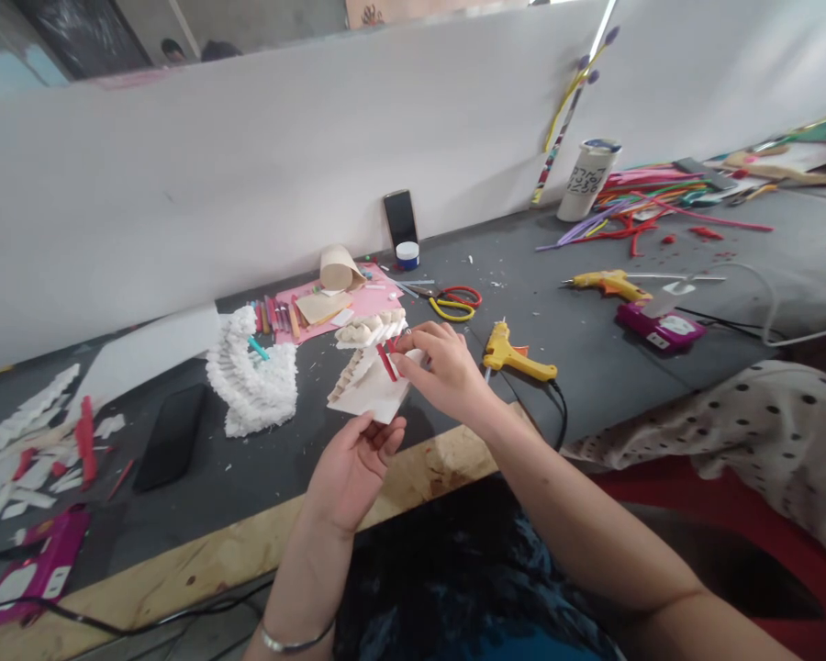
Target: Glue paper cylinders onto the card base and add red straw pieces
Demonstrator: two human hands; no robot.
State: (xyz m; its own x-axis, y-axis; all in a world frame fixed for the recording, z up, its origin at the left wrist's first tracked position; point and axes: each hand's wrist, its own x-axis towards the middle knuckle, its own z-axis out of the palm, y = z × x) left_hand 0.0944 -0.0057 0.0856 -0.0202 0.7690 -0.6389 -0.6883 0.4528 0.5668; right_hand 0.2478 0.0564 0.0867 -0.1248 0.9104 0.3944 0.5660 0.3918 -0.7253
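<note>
A small white card model (368, 397) with ruffled cream edging is held just above the dark table. My left hand (354, 468) grips its lower edge between thumb and curled fingers. My right hand (447, 367) reaches in from the right, its thumb and fingers pinched at a red strip (386, 362) standing on the card. The fingertips partly hide a second red piece. Left of the model sits a similar white ruffled model (251, 376) with a teal stick (258, 349) in it. A yellow glue gun (516, 353) lies to the right of my right hand.
Scissors (454, 303), a pink sheet (378, 298) and a paper roll (339, 268) lie behind. A phone (172, 436) and paper scraps (34, 459) are at left. Another glue gun (606, 283), a purple power strip (661, 326) and a person's dotted clothing (764, 431) are at right.
</note>
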